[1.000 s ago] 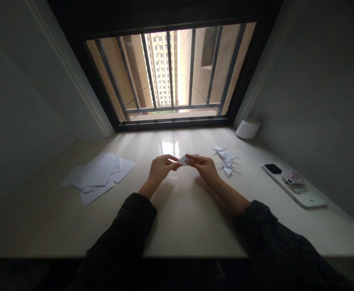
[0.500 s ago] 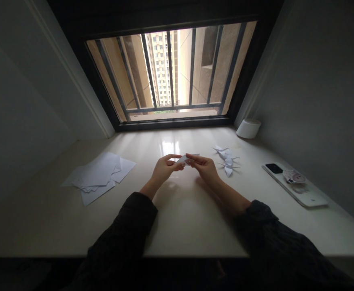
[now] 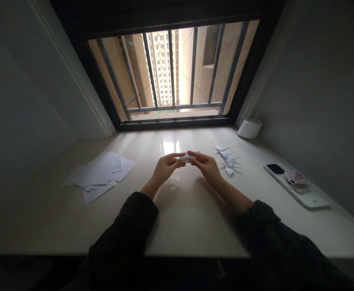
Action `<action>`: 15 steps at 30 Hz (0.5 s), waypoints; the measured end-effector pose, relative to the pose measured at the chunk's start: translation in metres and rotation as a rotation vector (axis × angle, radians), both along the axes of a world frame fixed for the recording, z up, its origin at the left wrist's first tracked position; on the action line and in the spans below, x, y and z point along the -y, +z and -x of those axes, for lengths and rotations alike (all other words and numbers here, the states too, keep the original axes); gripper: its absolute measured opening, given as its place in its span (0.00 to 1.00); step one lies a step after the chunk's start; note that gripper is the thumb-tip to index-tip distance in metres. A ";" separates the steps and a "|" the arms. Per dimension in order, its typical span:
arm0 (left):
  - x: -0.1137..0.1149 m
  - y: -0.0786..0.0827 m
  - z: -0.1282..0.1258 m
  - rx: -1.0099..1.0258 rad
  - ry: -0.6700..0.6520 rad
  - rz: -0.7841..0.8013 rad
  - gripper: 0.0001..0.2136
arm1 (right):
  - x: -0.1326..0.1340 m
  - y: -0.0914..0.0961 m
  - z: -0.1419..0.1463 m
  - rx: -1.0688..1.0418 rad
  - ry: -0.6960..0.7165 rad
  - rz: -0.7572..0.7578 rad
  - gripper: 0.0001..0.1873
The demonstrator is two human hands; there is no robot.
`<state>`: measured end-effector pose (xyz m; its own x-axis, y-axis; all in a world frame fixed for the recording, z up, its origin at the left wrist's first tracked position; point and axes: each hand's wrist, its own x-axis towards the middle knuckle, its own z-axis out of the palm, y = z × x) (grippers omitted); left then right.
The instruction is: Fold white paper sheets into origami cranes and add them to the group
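Note:
A small piece of folded white paper (image 3: 186, 157) is held up between my two hands above the white sill. My left hand (image 3: 166, 166) pinches its left part between thumb and fingers. On the other side, my right hand (image 3: 205, 165) grips it the same way, fingertips close to those of the left. Fingers cover most of the paper, so its exact shape is hidden. Several white paper cranes (image 3: 227, 158) lie in a row just right of my right hand. Further left, a loose stack of white paper sheets (image 3: 99, 171) rests on the sill.
At the right lies a white phone (image 3: 307, 196) with a round cartoon grip (image 3: 295, 177) on its back. A white cylindrical object (image 3: 250, 128) stands in the far right corner. Beyond the sill (image 3: 191, 226) is a barred window (image 3: 173, 72), with walls on both sides.
The folded paper has tilted from a slant to nearly level. My left fingertips have come closer to the right ones. The whole view has shifted very slightly.

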<state>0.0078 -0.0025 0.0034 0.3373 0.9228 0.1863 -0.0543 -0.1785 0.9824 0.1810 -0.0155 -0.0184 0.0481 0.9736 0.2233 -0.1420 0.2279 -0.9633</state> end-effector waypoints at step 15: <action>0.001 0.001 0.001 -0.076 0.141 -0.167 0.15 | 0.004 0.005 0.000 0.086 0.035 -0.054 0.25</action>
<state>0.0068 -0.0035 0.0047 0.2258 0.9202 0.3198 0.0559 -0.3400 0.9388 0.1808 -0.0192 -0.0134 -0.0071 0.9607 0.2776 -0.0678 0.2765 -0.9586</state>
